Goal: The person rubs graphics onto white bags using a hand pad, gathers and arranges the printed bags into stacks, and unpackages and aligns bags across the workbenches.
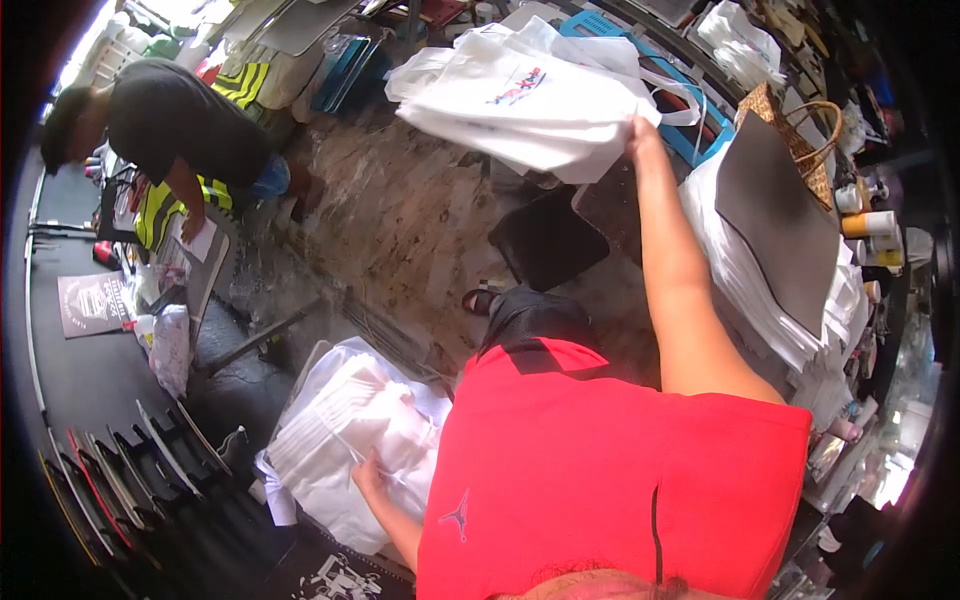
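My right hand [640, 138], at the end of an outstretched arm, is closed on the edge of a printed white bag [530, 95]. This bag has a red and blue print and lies at the top of a fanned stack of similar white bags. My left hand [369, 476] is low on the left, with its fingers closed on a white bag [345, 430] in a second stack beside me. Thin white handles run across that stack near the fingers. The fingertips of both hands are partly hidden.
A person [185, 120] in a dark shirt bends over a table at the left. A dark flat board [780, 220] lies on a white stack at the right, near a woven basket [775, 110]. A dark seat [550, 235] stands ahead of me. Slotted racks [130, 480] stand lower left.
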### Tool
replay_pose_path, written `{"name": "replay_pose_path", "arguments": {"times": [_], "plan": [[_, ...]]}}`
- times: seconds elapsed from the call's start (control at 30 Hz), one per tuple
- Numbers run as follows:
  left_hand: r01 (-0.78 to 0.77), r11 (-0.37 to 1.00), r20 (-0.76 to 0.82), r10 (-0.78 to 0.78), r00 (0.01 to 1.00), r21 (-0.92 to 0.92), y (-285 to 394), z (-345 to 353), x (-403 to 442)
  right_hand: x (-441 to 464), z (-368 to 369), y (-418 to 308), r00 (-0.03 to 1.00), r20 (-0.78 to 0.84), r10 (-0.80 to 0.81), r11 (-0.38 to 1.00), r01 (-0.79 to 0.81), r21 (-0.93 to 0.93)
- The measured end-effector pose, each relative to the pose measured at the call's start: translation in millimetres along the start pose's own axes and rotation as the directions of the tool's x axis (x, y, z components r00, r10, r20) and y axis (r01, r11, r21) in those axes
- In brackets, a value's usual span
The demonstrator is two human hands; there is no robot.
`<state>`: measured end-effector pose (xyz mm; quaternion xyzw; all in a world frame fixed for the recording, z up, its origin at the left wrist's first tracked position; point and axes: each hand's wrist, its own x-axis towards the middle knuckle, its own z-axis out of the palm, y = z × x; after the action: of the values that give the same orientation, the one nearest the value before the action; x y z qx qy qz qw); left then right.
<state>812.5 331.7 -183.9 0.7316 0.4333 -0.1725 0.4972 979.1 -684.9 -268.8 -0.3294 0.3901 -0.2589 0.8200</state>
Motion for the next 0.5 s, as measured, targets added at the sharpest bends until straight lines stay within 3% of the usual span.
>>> {"name": "replay_pose_path", "arguments": {"times": [0.07, 0.13, 0.2, 0.23, 0.27, 0.3, 0.33, 0.37, 0.4, 0.43, 0.47, 0.5], "plan": [[0.037, 0.999, 0.022, -0.036, 0.999, -0.020, 7.8, -1.0, -7.8, -41.7, 74.4, -34.8, 1.000, 0.000, -0.030, 0.999, 0.030, 0.042], [0.011, 0.999, 0.019, -0.010, 1.000, -0.049, 8.0, 0.7, -10.0, -97.8, 121.1, -60.0, 0.957, 0.166, -0.240, 0.965, 0.216, 0.149], [0.010, 0.999, -0.005, -0.010, 1.000, -0.034, 9.2, 0.6, -12.9, -149.7, 178.2, -82.9, 0.951, 0.020, -0.308, 0.932, 0.297, 0.208], [0.013, 1.000, -0.023, -0.013, 1.000, -0.011, 9.2, 0.8, -14.4, -107.8, 186.7, -95.1, 0.968, -0.102, -0.228, 0.941, 0.246, 0.231], [0.012, 1.000, -0.028, -0.012, 1.000, -0.020, 8.6, 0.4, -15.3, -70.3, 181.0, -97.8, 0.970, -0.092, -0.227, 0.942, 0.242, 0.233], [-0.001, 1.000, -0.036, 0.001, 0.999, -0.012, 8.2, 0.2, -16.7, -34.7, 169.7, -94.8, 0.898, 0.018, -0.440, 0.872, 0.432, -0.230], [-0.013, 1.000, -0.043, 0.013, 0.999, -0.004, 8.6, 0.4, -19.0, -0.4, 158.6, -93.1, 0.797, 0.215, -0.564, 0.561, 0.561, -0.608], [-0.012, 1.000, -0.048, 0.012, 0.999, -0.012, 7.3, 0.6, -19.8, 30.6, 149.9, -96.4, 0.695, 0.359, -0.623, 0.382, 0.671, -0.636], [-0.024, 1.000, -0.054, 0.024, 0.998, 0.012, 6.2, 0.8, -20.3, -3.9, 174.1, -105.9, 0.844, 0.190, -0.502, 0.709, 0.527, -0.468], [-0.036, 0.999, -0.060, 0.038, 0.997, 0.036, 5.7, 0.7, -20.7, -41.4, 200.1, -116.0, 0.942, -0.005, -0.336, 0.939, 0.334, -0.080], [-0.039, 0.999, -0.065, 0.041, 0.997, 0.027, 5.2, 1.5, -20.4, -85.0, 229.3, -126.9, 0.970, -0.187, -0.158, 0.933, 0.209, 0.295], [-0.054, 0.999, -0.064, 0.055, 0.996, 0.004, 2.7, 2.3, -17.4, -93.6, 237.1, -129.6, 0.957, -0.239, -0.166, 0.927, 0.234, 0.294]]}}
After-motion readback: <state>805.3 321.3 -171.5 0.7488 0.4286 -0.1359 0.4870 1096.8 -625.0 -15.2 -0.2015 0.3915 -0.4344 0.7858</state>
